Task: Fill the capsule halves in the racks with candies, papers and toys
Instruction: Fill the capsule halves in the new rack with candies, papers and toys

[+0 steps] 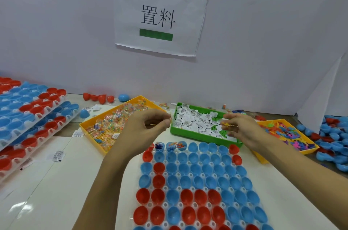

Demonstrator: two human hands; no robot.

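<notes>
A white rack point(165, 188) of blue and red capsule halves lies in front of me; three halves in its far row point(170, 146) hold small items. My left hand point(148, 126) hovers above the rack's far left corner, fingers curled, pinching something small and yellowish. My right hand point(239, 128) hangs over the green tray of folded papers point(197, 122) and pinches a small yellow toy point(225, 124). A yellow tray of wrapped candies point(113, 122) sits behind my left hand. Another yellow tray of colourful toys point(286, 133) stands at the right.
Stacked racks of capsule halves point(32, 115) fill the left side. Loose blue and red halves point(337, 141) are piled at the far right, and a few lie along the white wall point(99, 97). Stray papers point(57, 155) are scattered on the table.
</notes>
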